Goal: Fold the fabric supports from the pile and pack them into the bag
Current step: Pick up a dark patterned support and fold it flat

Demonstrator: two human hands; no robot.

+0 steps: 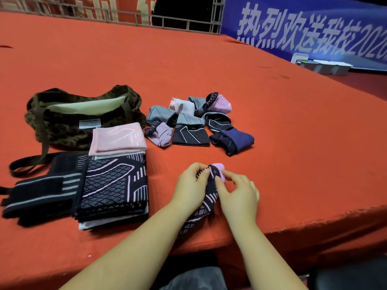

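Both hands work a dark fabric support [206, 203] with pink lines near the table's front edge. My left hand [191, 188] pinches its upper edge. My right hand [237, 192] pinches it from the right, next to its pink inner side. A pile of several bunched supports [194, 122] in grey, pink, black and navy lies farther back. To the left lie flat folded supports: a dark patterned stack [114, 187], a pink one [118, 139] and a black striped one [41, 193]. The camouflage bag [62, 122] stands open behind them at the left.
The red table cover [293, 153] stretches far back and to the right; its front edge drops off just below my hands. The bag's strap [27, 164] trails on the table at the left. Small white containers [326, 66] stand at the far right edge under a blue banner.
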